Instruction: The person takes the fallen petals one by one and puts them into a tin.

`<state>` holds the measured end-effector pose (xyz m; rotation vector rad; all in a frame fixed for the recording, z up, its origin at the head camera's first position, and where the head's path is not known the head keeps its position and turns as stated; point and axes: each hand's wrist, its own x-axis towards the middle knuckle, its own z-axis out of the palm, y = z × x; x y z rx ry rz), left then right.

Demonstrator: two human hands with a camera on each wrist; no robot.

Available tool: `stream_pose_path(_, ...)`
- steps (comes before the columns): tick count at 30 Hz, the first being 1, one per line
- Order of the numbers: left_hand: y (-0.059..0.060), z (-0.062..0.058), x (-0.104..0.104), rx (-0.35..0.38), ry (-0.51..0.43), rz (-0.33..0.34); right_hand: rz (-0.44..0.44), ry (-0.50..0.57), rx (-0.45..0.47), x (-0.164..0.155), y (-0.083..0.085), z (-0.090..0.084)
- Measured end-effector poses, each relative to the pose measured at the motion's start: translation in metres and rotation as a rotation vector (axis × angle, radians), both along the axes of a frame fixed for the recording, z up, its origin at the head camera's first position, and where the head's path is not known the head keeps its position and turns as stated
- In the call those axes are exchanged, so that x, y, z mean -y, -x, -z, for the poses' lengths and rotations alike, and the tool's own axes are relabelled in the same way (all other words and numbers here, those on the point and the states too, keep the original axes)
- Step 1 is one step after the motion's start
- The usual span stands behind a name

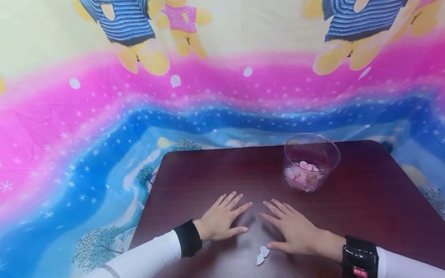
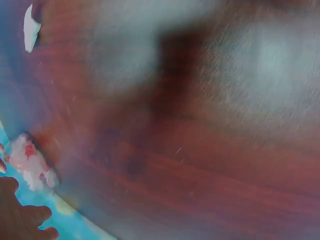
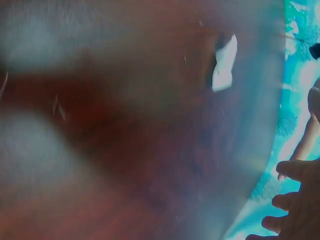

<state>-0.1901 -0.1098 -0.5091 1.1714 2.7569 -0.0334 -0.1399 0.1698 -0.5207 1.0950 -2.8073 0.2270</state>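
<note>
Both your hands, left hand (image 1: 222, 221) and right hand (image 1: 295, 229), lie flat, fingers spread, holding nothing; a careless sweep could scatter the white petals (image 1: 262, 255) (right thumb touches them) off the table (image 1: 365, 200).

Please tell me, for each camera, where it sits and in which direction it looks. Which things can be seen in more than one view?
Head: on the head, looking forward and down at the table, cup, left hand and right hand, both flat, with sleeves.
Left wrist: close over the tabletop, blurred; fingers at the lower left.
Right wrist: close over the tabletop, blurred; fingers at the lower right.
Shared: the white scrap shows in all three.
</note>
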Motion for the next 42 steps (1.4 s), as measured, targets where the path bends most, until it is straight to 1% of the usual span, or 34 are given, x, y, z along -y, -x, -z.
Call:
stream_pose_path(3, -0.004, 0.007, 0.002, 0.007, 0.004, 0.005, -0.034, -0.014, 0.027, 0.005, -0.009, 0.011)
stream_pose_path(6, -0.008, 0.011, 0.003, 0.007, 0.012, 0.014, -0.069, -0.021, 0.041, 0.011, -0.017, 0.022)
stream_pose_path(8, -0.009, 0.013, 0.003, 0.008, 0.017, 0.023, -0.088, -0.029, 0.072, 0.016, -0.022, 0.028)
stream_pose_path(11, -0.011, 0.016, 0.005, 0.017, 0.024, 0.031, -0.103, -0.049, 0.126, 0.023, -0.025, 0.034)
stream_pose_path(13, -0.012, 0.018, 0.006, 0.017, 0.029, 0.032, -0.114, -0.061, 0.138, 0.028, -0.026, 0.037)
stream_pose_path(15, -0.014, 0.019, 0.006, 0.015, 0.027, 0.033, -0.132, -0.065, 0.122, 0.031, -0.026, 0.041)
stream_pose_path(16, -0.014, 0.020, 0.006, 0.011, 0.024, 0.034, -0.144, -0.065, 0.097, 0.032, -0.026, 0.044)
stream_pose_path(19, -0.016, 0.022, 0.007, 0.018, 0.011, 0.034, -0.173, -0.046, -0.012, 0.036, -0.025, 0.053)
stream_pose_path(22, -0.017, 0.023, 0.007, 0.020, 0.009, 0.039, -0.179, -0.037, -0.113, 0.037, -0.024, 0.061)
stream_pose_path(24, -0.017, 0.023, 0.007, 0.024, 0.014, 0.041, -0.179, -0.031, -0.153, 0.037, -0.023, 0.064)
stream_pose_path(27, -0.017, 0.022, 0.007, 0.030, 0.021, 0.042, -0.192, -0.022, -0.178, 0.036, -0.022, 0.065)
stream_pose_path(33, -0.017, 0.022, 0.006, 0.028, 0.009, 0.047, -0.216, 0.003, -0.181, 0.035, -0.020, 0.066)
stream_pose_path(36, -0.017, 0.022, 0.005, 0.011, 0.002, 0.054, -0.209, -0.005, -0.143, 0.035, -0.018, 0.066)
stream_pose_path(41, -0.016, 0.021, 0.003, -0.030, -0.008, 0.061, -0.170, -0.013, -0.079, 0.033, -0.014, 0.062)
stream_pose_path(42, -0.016, 0.020, 0.002, -0.038, -0.013, 0.063, -0.167, -0.011, -0.079, 0.032, -0.013, 0.061)
